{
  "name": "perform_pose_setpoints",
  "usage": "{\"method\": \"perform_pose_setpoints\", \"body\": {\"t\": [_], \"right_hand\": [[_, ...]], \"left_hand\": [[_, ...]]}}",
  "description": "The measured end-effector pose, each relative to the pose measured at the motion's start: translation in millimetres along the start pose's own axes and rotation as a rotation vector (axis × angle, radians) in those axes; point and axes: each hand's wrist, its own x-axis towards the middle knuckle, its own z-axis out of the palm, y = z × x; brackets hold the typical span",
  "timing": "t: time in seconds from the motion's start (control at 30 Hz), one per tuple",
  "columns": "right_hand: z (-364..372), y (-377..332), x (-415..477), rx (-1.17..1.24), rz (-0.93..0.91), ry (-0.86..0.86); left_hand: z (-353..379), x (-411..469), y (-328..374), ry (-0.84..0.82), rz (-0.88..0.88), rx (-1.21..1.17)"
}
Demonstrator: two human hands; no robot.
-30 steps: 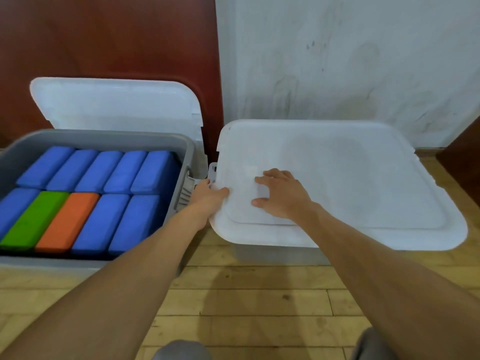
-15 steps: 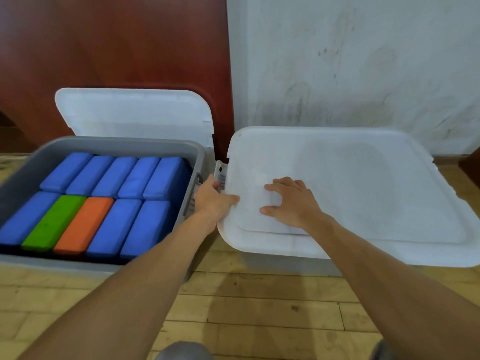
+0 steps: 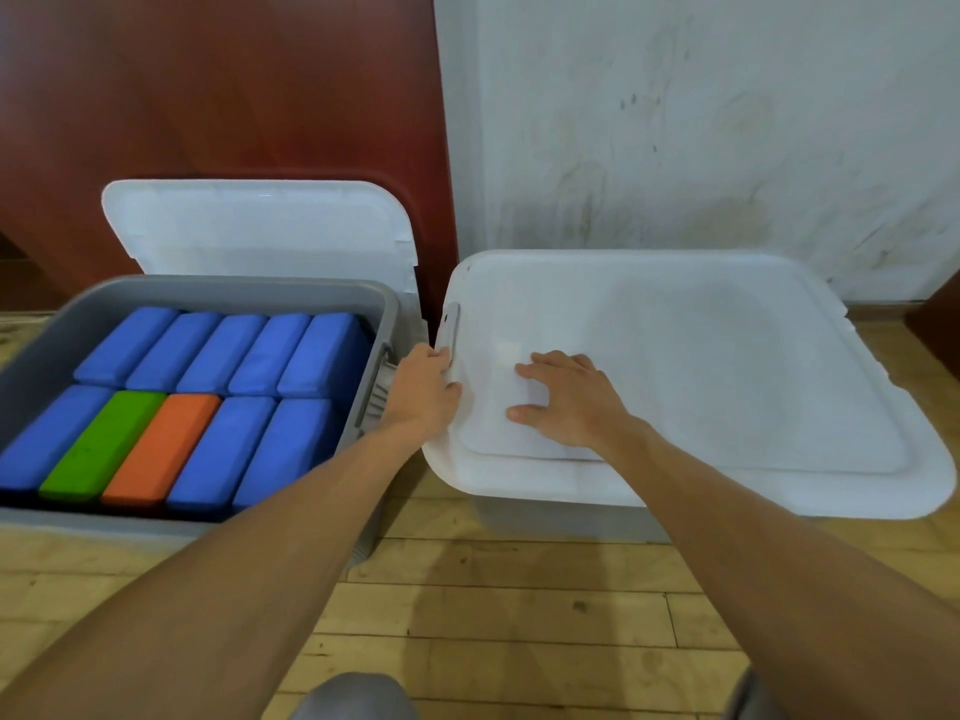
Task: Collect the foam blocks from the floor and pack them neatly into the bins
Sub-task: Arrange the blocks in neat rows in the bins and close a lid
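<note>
Your left hand [image 3: 423, 392] grips the left edge of the right lid [image 3: 701, 366], with its fingers curled over the rim just below a grey latch [image 3: 452, 330]. Your right hand [image 3: 566, 402] lies flat on top of the same lid near its front left corner, fingers straight and slightly spread, holding nothing. That white lid covers the right bin [image 3: 561, 522], of which only a strip of pale front wall shows beneath the overhang, so you cannot see what is inside. The lid looks a little askew, with its front left corner jutting towards you. Just beside it, on your left, the grey left bin [image 3: 234, 288] stands uncovered, and your left forearm crosses its near right corner. The blocks [image 3: 249, 350] are packed inside it in two tidy rows, side by side and touching. The far row has five blue ones. The near row reads blue, then a green block [image 3: 104, 444], an orange block [image 3: 161, 449], and two more blue. The left lid [image 3: 260, 226] stands upright behind that bin, leaning on a red-brown panel [image 3: 208, 85]. A scuffed white wall [image 3: 701, 122] rises behind the right bin. Both bins sit on a wooden floor [image 3: 519, 615], and your knees [image 3: 353, 698] show at the bottom edge.
</note>
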Motion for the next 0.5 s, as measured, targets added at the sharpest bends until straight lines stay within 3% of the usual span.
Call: {"method": "perform_pose_setpoints", "body": {"t": [0.13, 0.23, 0.37, 0.5], "right_hand": [[-3, 3, -2, 0.026, -0.023, -0.023], [-14, 13, -9, 0.177, -0.031, -0.036], [-38, 45, -27, 0.143, 0.016, 0.11], [-68, 106, -48, 0.102, 0.197, 0.317]], "left_hand": [[3, -1, 3, -0.007, 0.041, 0.231], [3, -6, 12, 0.021, 0.065, 0.355], [10, -7, 55, -0.013, 0.253, 0.261], [24, 2, 115, -0.133, 0.459, 0.161]]}}
